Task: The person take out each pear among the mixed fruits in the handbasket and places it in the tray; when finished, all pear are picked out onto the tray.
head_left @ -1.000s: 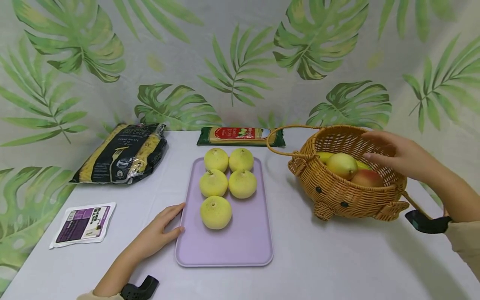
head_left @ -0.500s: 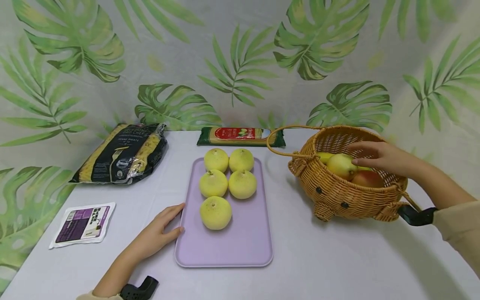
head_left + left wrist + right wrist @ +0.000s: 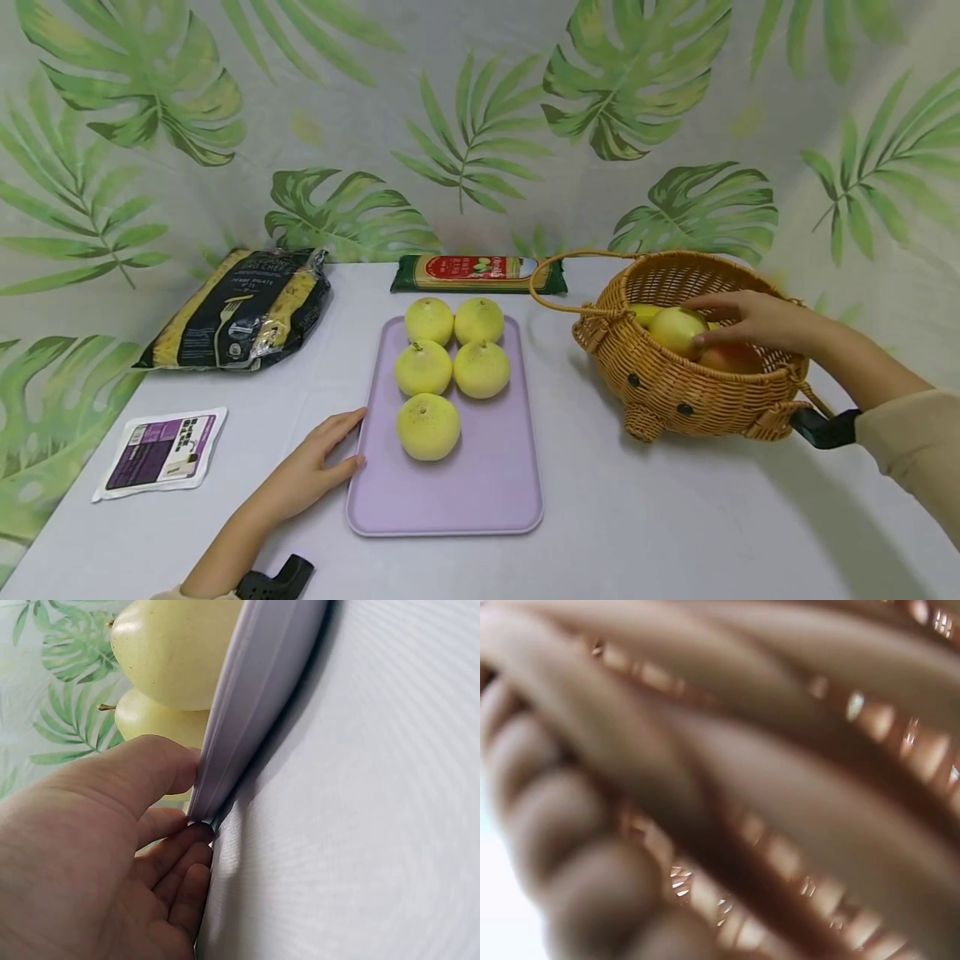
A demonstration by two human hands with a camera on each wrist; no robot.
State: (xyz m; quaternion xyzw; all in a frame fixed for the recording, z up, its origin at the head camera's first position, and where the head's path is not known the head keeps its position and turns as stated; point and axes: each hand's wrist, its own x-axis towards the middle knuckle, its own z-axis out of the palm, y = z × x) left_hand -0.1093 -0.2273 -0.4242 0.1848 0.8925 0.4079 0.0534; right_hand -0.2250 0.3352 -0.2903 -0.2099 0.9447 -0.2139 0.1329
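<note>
In the head view my left hand (image 3: 311,467) rests against the left edge of the lilac tray (image 3: 480,500). Its thumb and fingertips touch the outer side of the rim (image 3: 225,712), as the left wrist view shows. Several pale yellow pears (image 3: 428,427) stand on the tray. My right hand (image 3: 757,321) reaches into the wicker basket (image 3: 675,392), thumb and fingers around the right side of a pale pear (image 3: 677,332). Beneath that hand lies a reddish fruit (image 3: 731,358), with a yellow fruit (image 3: 643,313) behind the pear. Only blurred wicker fills the right wrist view.
A black bag of penne (image 3: 240,308) lies at the back left, and a white-and-purple packet (image 3: 161,454) nearer the front. Behind the tray is a green pasta pack (image 3: 480,273). The basket's handle (image 3: 551,300) sticks out to the left, close to that pack.
My right hand has moved left and down from the basket's right side onto the pear. The left hand stays at the tray's edge. The head view has shifted slightly.
</note>
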